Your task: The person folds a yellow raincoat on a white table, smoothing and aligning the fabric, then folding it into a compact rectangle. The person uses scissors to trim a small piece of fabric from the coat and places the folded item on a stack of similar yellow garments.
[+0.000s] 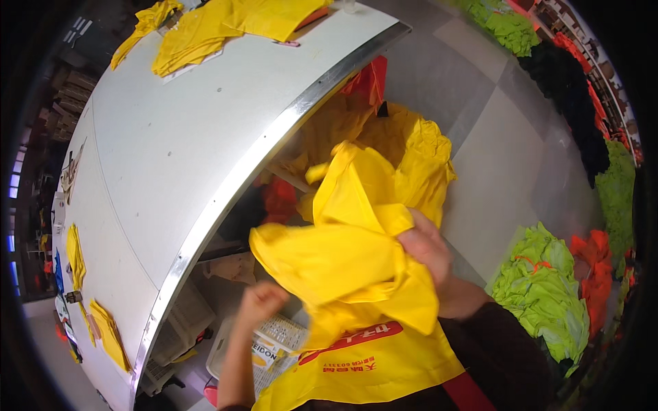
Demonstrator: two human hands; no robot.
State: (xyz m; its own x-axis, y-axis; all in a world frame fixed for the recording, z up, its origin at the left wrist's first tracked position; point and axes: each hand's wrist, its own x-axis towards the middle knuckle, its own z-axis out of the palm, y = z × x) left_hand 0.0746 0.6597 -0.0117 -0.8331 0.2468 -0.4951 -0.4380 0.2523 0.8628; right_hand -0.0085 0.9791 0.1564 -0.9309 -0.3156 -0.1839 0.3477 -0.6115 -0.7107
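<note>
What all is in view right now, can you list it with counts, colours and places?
Table: one, whitish with metal edge, left to centre
Folded cloth piles: several, yellow, on table
Handled cloth: at least one, yellow, centre
Cloth heap: one, yellow, beyond handled cloth
Green heaps: at least three, lime, right side
Red cloths: several, orange-red, right side and near table edge
Dark heap: one, blackish, upper right
Baskets: at least two, whitish, lower left
Floor: one, grey, right of table
Printed cloth: one, yellow with red print, over the person's front
Right fingers: one set, on handled cloth
Left fingers: one set, blurred, beside handled cloth
</note>
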